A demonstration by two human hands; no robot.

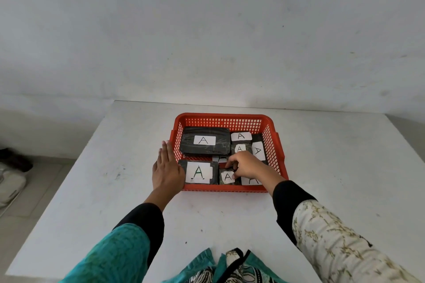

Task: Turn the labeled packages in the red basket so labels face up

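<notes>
Seven labels show face up in the red basket (226,119) on the bench (115,167). Left hand (167,167) braces its 9 o'clock wall, fingers together; right hand (246,165) pinches something dark above the small package (227,177). Tugging may flip neighbours.

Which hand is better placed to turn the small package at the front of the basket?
Right hand: its fingers already touch the small package. The left hand lies flat against the red basket outside.
</notes>
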